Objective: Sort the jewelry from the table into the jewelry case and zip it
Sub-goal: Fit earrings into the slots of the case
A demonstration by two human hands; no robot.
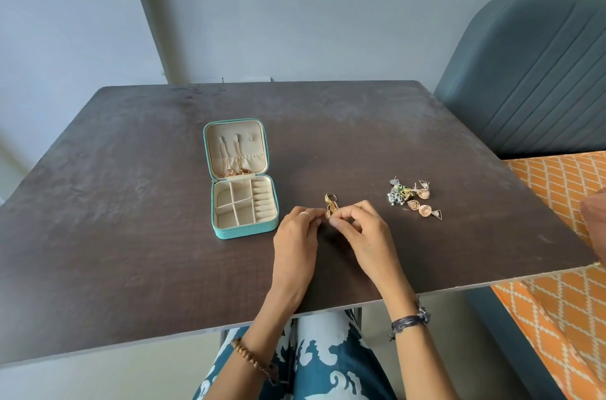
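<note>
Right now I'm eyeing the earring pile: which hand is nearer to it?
Right. The right hand sits just left of the earring pile; the left hand is farther left.

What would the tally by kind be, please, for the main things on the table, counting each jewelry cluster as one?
Jewelry case, open: 1
Gold jewelry cluster at the left hand and right hand fingertips: 1
Earring pile to the right: 1
Total: 3
</note>
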